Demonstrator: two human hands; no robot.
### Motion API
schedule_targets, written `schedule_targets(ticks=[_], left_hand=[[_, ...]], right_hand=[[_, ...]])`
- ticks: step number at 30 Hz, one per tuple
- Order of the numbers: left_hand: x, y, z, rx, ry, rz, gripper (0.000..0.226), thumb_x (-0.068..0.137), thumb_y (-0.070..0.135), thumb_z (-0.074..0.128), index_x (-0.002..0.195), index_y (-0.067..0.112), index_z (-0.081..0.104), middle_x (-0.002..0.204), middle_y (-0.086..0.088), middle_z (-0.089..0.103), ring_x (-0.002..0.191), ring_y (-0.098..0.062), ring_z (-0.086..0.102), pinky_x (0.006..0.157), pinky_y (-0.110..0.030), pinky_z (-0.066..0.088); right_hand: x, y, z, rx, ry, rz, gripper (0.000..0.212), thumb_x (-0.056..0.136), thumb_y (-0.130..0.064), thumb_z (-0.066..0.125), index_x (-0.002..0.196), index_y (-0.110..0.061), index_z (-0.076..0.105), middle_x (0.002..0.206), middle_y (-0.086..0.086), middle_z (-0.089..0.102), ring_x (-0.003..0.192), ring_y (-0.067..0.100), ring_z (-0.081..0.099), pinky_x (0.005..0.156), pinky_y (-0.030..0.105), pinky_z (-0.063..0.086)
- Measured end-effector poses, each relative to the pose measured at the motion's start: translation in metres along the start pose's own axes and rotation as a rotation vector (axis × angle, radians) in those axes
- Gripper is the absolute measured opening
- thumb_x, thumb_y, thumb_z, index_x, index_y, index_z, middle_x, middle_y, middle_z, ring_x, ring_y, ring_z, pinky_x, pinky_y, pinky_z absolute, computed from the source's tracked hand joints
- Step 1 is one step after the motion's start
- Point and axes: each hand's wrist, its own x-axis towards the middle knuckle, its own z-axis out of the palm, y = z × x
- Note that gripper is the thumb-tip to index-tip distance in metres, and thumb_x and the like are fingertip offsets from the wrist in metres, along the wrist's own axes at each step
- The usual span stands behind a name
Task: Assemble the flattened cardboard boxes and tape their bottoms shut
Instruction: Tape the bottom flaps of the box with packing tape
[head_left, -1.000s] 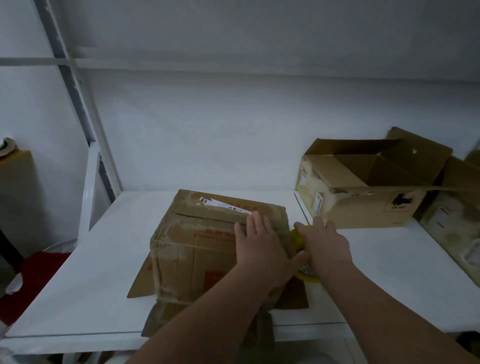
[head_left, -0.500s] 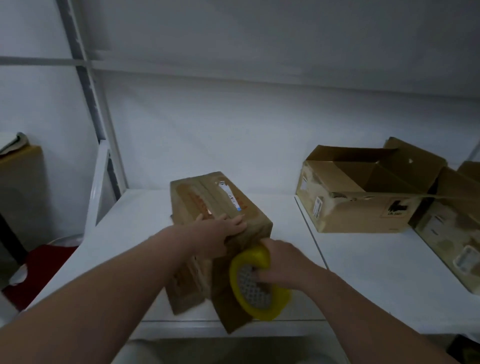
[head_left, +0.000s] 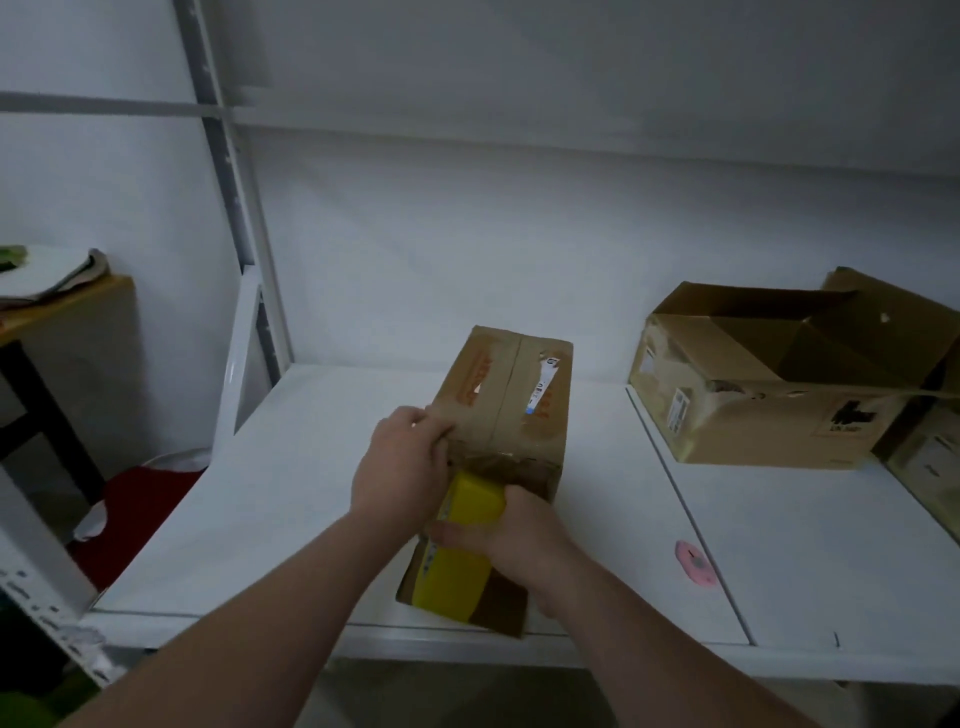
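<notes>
Half a second ago the yellow tape dispenser (head_left: 452, 577) showed us its round side; now we see its broad yellow rim, laid against the near face of the cardboard box (head_left: 506, 400). Our right hand (head_left: 519, 540) has its grip wrapped round the dispenser, as before. Our left hand (head_left: 402, 467) has slid from the top of the box to its near left corner, where its grip pinches the edge. The box itself has turned, so its taped seam now runs away from us, and it stands on the white table (head_left: 291, 509) close to the front edge. A pink disc (head_left: 694, 564) has come into view on the table to the right, and the open box (head_left: 753, 415) stays at the far right.
</notes>
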Motion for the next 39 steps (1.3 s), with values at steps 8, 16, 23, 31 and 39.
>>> schedule_targets(ticks=[8,16,23,31,39], left_hand=[[-0.025,0.014,0.015,-0.992,-0.214,-0.855,0.068,0.073,0.035,0.079,0.121,0.022,0.031,0.115,-0.010,0.052,0.106,-0.033,0.057,0.090,-0.054,0.051],[-0.019,0.013,0.017,-1.137,-0.436,-0.745,0.064,0.073,0.032,0.072,0.130,0.024,0.043,0.115,-0.014,0.063,0.102,-0.035,0.064,0.089,-0.055,0.052],[-0.017,0.012,0.014,-1.041,-0.534,-0.672,0.042,0.090,0.029,0.062,0.129,0.020,0.048,0.107,-0.010,0.067,0.095,-0.027,0.066,0.080,-0.041,0.056],[-0.026,0.002,0.020,-1.130,-0.661,-0.667,0.029,0.089,0.031,0.063,0.113,0.027,0.047,0.077,-0.007,0.072,0.065,-0.021,0.070,0.059,-0.031,0.056],[-0.023,-0.004,0.026,-1.119,-0.767,-0.836,0.025,0.088,0.028,0.064,0.104,0.011,0.056,0.067,-0.009,0.069,0.057,-0.021,0.068,0.057,-0.032,0.058]], right_hand=[[0.003,0.002,-0.017,0.113,-0.248,0.021,0.044,0.081,-0.016,0.066,0.121,-0.021,0.047,0.119,0.004,0.055,0.109,0.024,0.055,0.095,0.043,0.050],[0.010,-0.025,-0.057,-0.682,0.465,-0.552,0.025,0.092,-0.038,0.053,0.100,-0.020,0.070,0.090,-0.005,0.067,0.081,0.011,0.061,0.074,0.032,0.053],[0.059,-0.023,-0.047,-0.979,0.130,-0.540,0.054,0.098,-0.051,0.034,0.149,-0.038,0.022,0.155,-0.010,0.023,0.139,0.021,0.023,0.106,0.039,0.029],[0.071,-0.013,-0.045,-1.005,0.200,-0.565,0.059,0.095,-0.057,0.035,0.149,-0.041,0.019,0.157,-0.014,0.021,0.143,0.020,0.019,0.111,0.036,0.024],[0.074,-0.018,-0.044,-1.080,0.192,-0.514,0.073,0.089,-0.060,0.045,0.151,-0.037,0.014,0.158,-0.012,0.017,0.145,0.021,0.017,0.114,0.038,0.022]])
